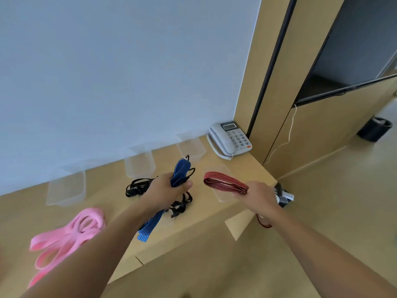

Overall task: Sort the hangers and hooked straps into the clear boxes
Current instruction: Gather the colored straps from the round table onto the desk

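My left hand (166, 191) grips a folded blue striped strap (181, 171) with black hooks; its loose end hangs down below my wrist. My right hand (256, 195) holds a folded red striped strap (223, 182) just above a clear box (222, 195) at the desk's right edge. Three more clear boxes stand along the wall: one on the left (66, 188), one in the middle (139, 163), one on the right (191, 148). Black hooked straps (137, 187) lie on the desk beside my left hand. Pink straps (71, 232) lie at the near left.
A white desk phone (231, 138) sits at the desk's far right corner against a wooden panel. The wooden desk (107, 203) ends at a front edge below my arms. A black bin (373, 129) stands on the floor at far right.
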### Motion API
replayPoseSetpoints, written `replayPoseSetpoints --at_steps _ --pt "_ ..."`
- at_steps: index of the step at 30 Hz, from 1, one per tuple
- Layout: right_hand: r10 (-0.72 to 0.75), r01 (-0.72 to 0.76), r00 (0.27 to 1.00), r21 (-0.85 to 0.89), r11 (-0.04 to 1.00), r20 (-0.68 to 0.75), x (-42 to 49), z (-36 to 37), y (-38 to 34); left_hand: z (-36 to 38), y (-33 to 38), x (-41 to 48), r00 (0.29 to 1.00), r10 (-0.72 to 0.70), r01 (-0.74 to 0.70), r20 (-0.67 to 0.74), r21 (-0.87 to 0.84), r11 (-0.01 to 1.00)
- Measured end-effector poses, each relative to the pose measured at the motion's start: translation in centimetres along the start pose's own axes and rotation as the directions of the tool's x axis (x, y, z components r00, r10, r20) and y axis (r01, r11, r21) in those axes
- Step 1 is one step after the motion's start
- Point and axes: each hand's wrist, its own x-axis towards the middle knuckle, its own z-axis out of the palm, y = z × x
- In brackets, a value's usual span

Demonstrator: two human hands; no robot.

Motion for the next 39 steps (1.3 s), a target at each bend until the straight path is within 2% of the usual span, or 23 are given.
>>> replayPoseSetpoints --at_steps 5,8,13,16,19,21,23,25,28,32,39 --pt "-0.117 0.123 0.992 -0.157 0.98 0.045 7.1 1.1 -0.5 1.6 0.1 3.1 0.997 0.077 -0.074 0.002 0.304 0.95" --pt "-0.273 0.295 0.956 -0.357 0.886 0.112 12.2 1.8 -0.9 3.5 -0.1 4.3 0.994 0.106 -0.092 0.003 0.522 0.848" --pt "-0.435 0.477 0.875 -0.533 0.698 0.214 18.6 4.5 -1.1 7.9 0.0 5.9 0.999 0.047 -0.048 0.016 0.599 0.799" --pt "-0.512 0.557 0.821 -0.553 0.62 0.253 21.0 5.5 0.0 10.5 0.6 7.5 1.0 0.031 -0.027 0.004 0.613 0.79" --pt "-0.535 0.623 0.78 -0.478 0.619 0.325 22.1 4.8 1.4 12.9 1.7 9.4 0.999 0.037 -0.035 0.01 0.631 0.775" --pt "-0.57 0.633 0.773 -0.396 0.665 0.28 21.8 3.4 2.6 14.6 2.5 10.7 0.998 0.053 -0.051 0.018 0.654 0.755" --pt "-0.591 0.592 0.801 -0.265 0.761 0.093 21.2 1.8 4.6 16.5 3.3 12.1 0.997 0.075 -0.066 0.015 0.659 0.749" --pt "-0.533 0.529 0.838 -0.066 0.846 -0.116 20.6 0.6 7.2 18.6 4.0 13.6 0.993 0.117 -0.107 0.028 0.649 0.753" --pt "-0.392 0.438 0.878 0.129 0.89 -0.275 20.1 -0.3 10.6 21.8 4.4 16.3 0.98 0.181 -0.186 0.08 0.683 0.706" --pt "-0.317 0.367 0.92 0.227 0.902 -0.23 19.8 -0.3 13.5 24.5 4.1 19.4 0.972 0.212 -0.21 0.101 0.779 0.591" --pt "-0.334 0.357 0.933 0.234 0.904 -0.132 19.0 0.7 14.1 25.0 3.3 20.2 0.982 0.155 -0.176 0.111 0.84 0.513"
